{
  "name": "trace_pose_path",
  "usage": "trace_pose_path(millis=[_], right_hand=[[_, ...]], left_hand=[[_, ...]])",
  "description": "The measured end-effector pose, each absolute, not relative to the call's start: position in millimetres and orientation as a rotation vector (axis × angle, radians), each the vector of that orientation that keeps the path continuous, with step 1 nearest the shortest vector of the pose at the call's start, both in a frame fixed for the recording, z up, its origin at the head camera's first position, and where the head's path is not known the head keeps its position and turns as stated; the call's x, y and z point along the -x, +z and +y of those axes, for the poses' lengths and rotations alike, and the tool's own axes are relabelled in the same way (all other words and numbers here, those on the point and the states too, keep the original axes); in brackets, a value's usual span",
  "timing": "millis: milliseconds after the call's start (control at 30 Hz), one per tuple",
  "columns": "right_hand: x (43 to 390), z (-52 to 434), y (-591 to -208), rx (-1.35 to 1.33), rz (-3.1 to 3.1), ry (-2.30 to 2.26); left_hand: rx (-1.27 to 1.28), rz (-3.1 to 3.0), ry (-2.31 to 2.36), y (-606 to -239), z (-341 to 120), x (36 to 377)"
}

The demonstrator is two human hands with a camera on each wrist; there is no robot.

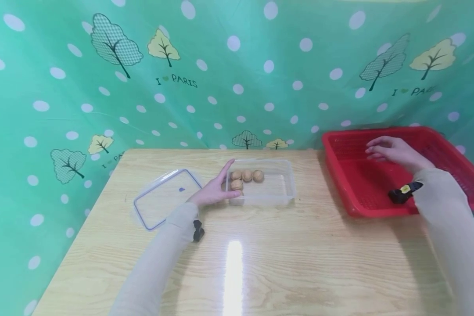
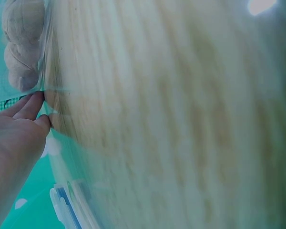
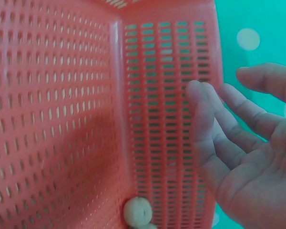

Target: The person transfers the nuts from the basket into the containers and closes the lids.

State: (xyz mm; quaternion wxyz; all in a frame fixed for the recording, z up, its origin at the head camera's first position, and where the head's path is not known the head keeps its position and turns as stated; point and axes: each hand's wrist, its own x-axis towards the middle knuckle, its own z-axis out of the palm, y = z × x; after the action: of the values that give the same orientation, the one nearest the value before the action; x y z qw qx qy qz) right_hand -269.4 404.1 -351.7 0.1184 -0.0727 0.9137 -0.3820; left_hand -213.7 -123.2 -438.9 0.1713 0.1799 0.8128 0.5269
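Note:
A clear plastic container point(image 1: 288, 184) sits mid-table with several walnuts point(image 1: 247, 175) in its left end. My left hand point(image 1: 217, 188) rests against the container's left wall, fingers straight, index along the far corner and thumb at the near corner. Up close in the left wrist view, the fingertips point(image 2: 31, 107) touch the clear wall, with walnuts point(image 2: 21, 43) behind it. My right hand point(image 1: 391, 151) hovers open over the red basket point(image 1: 339, 175), holding nothing. In the right wrist view the relaxed fingers point(image 3: 214, 129) hang above the basket's slotted floor point(image 3: 62, 119), where one walnut point(image 3: 137, 211) lies.
The container's clear lid point(image 1: 166, 197) with a blue seal lies flat on the wooden table point(image 1: 300, 263), left of my left hand. A green patterned cloth hangs behind the table. The red basket stands off the table's right edge.

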Motion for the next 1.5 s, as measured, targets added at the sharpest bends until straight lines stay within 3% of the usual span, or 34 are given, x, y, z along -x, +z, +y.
trace_pose_path(millis=[200,500,967,1333,1500], right_hand=[[274,415,-358,0.152,2.682,-1.103],[279,434,-369,0.066,2.708,-1.072],[279,469,-385,-0.04,2.582,-1.341],[273,471,-386,-0.144,2.641,-1.192],[276,472,-389,-0.086,2.599,-1.121]], left_hand=[[-0.528,2.317,1.471,-418,-121,204],[-0.534,2.378,1.462,-451,-126,215],[-0.514,2.413,1.422,-451,-126,218],[-0.517,2.403,1.412,-449,-125,221],[-0.528,2.361,1.414,-425,-121,209]])
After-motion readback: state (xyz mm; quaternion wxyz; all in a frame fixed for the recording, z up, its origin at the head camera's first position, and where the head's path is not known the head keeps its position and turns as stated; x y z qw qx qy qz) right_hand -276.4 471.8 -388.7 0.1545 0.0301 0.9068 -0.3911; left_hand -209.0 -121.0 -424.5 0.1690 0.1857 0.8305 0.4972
